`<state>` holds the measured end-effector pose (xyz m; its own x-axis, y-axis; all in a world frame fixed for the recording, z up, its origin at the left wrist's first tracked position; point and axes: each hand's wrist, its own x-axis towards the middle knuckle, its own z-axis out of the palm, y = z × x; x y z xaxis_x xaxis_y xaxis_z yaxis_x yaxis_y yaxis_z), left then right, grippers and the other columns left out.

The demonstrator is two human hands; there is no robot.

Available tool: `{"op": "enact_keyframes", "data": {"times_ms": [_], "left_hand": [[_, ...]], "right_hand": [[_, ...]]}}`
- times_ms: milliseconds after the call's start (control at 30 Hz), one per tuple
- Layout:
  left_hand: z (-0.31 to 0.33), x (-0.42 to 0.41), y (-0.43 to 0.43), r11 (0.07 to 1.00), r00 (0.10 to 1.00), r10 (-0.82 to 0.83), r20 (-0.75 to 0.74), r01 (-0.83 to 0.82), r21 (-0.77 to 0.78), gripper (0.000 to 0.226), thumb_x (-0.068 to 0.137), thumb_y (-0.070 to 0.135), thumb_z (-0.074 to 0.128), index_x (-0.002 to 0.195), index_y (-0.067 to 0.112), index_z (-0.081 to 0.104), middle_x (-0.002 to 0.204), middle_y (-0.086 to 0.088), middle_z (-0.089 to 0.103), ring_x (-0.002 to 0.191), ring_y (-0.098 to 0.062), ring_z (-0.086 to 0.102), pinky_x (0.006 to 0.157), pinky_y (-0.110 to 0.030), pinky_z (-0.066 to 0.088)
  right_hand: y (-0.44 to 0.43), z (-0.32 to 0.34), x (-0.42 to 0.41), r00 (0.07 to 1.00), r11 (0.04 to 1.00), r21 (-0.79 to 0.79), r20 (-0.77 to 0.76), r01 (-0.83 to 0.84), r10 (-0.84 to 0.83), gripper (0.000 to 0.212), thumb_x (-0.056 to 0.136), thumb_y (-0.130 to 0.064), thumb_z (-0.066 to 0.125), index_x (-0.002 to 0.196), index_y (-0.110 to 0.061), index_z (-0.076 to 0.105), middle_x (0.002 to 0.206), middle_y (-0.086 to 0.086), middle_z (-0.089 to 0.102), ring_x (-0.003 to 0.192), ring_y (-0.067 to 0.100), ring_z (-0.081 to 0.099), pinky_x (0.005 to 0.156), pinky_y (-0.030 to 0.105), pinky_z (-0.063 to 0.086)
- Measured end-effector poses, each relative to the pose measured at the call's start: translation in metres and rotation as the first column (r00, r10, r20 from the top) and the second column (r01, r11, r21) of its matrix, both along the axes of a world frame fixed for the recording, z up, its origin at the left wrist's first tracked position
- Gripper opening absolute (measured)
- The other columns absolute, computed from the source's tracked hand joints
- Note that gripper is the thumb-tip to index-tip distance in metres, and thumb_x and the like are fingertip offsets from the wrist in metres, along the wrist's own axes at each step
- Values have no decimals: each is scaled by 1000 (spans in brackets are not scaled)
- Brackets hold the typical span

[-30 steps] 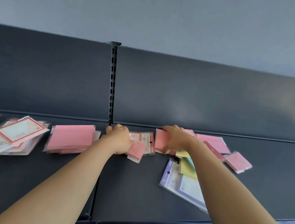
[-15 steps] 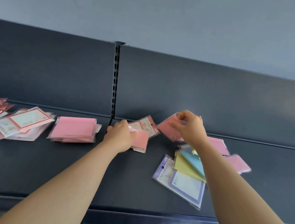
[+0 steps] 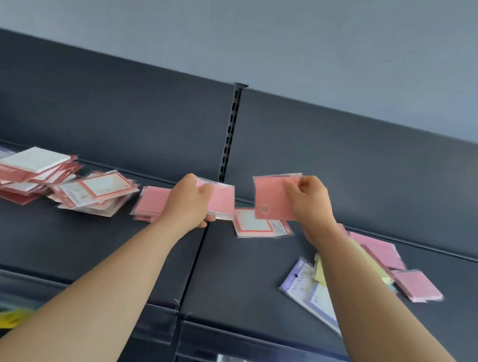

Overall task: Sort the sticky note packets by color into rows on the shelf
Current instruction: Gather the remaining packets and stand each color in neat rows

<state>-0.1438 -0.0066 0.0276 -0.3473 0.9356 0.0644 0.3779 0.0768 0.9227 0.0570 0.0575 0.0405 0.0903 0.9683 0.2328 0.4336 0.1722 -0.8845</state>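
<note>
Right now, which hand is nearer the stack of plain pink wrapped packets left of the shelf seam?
Left. The left hand overlaps the pink stack at its right edge; the right hand is farther right.

Glossy clear plastic wraps the pink paper packets (image 3: 274, 196); the dark shelf (image 3: 99, 247) looks matt metal.

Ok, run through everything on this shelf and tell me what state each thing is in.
Left hand: grips a pink packet.
Right hand: pinches a second pink packet, held up, tilted.
Pink stack: flat on the shelf.
Red-bordered packet: flat, alone between the hands.
Red-bordered pile: untidy heap.
Purple packet: flat, partly covered.
Loose pink packets: flat, unsorted, far right.
</note>
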Motion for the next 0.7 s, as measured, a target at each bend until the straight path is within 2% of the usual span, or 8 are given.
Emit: {"op": "enact_keyframes", "data": {"times_ms": [100, 233, 300, 367, 433, 567, 633, 700], "left_hand": [[7, -39, -6, 998, 998, 29, -56, -31, -48, 27, 95, 14, 32, 118, 11, 45, 103, -15, 65, 53, -15, 59, 43, -22, 40], [9, -88, -13, 998, 996, 11, -87, -16, -59, 25, 92, 7, 36, 111, 13, 51, 99, -8, 66, 64, -18, 67, 49, -26, 47], [8, -106, -12, 999, 988, 23, -150, -28, -28, 15, 90, 6, 45, 99, 13, 55, 96, -8, 67, 67, -24, 70, 56, -37, 54], [6, -119, -10, 999, 976, 39, -215, -39, 3, 4, 86, 8, 53, 87, 8, 57, 89, -19, 67, 70, -35, 68, 68, -48, 54], [2, -127, -4, 1000, 969, 11, -248, -8, 13, 13, 86, 11, 57, 86, -1, 62, 91, -23, 67, 76, -39, 67, 72, -52, 54], [-9, -137, 4, 997, 958, -72, -278, 71, -15, 14, 92, 13, 52, 99, 6, 63, 98, -7, 67, 81, -30, 67, 73, -42, 54], [-15, -142, 9, 995, 940, -100, -327, 98, -22, 14, 92, 10, 48, 89, 8, 61, 91, -8, 65, 79, -25, 63, 61, -32, 45], [-18, -145, 11, 994, 928, -105, -357, 108, -12, 16, 93, 6, 46, 81, 13, 56, 90, -8, 62, 78, -26, 55, 64, -29, 38]], "right_hand": [[0, -4, -33, 993, 989, -125, -91, -80, 69, 23, 86, -17, 43, 97, 1, 52, 89, 6, 55, 79, 22, 51, 66, 34, 45], [-3, -7, -83, 969, 960, -223, -215, -170, 122, 21, 86, -8, 44, 104, -11, 54, 112, 10, 62, 104, 29, 62, 91, 50, 53], [-4, -10, -107, 964, 956, -238, -239, -174, 116, 29, 84, -6, 48, 112, -9, 54, 110, 9, 64, 101, 27, 64, 90, 50, 54], [-3, -15, -128, 967, 957, -253, -240, -144, 82, 38, 82, -8, 54, 120, -6, 52, 111, 9, 63, 100, 27, 64, 90, 48, 54], [-5, -19, -143, 977, 959, -266, -209, -94, 38, 44, 84, -11, 57, 127, -6, 48, 116, 9, 59, 103, 27, 62, 92, 46, 53], [-9, -27, -161, 998, 966, -260, -66, 1, -19, 42, 86, -11, 56, 125, 6, 51, 120, 23, 61, 108, 36, 61, 94, 47, 51], [-11, -31, -166, 999, 973, -226, 8, 47, -46, 42, 86, -10, 55, 120, 14, 51, 118, 30, 58, 111, 42, 56, 93, 53, 49], [-13, -35, -169, 996, 978, -198, 72, 60, -46, 40, 88, -15, 59, 119, 10, 55, 107, 24, 65, 103, 38, 60, 86, 44, 51]]}}
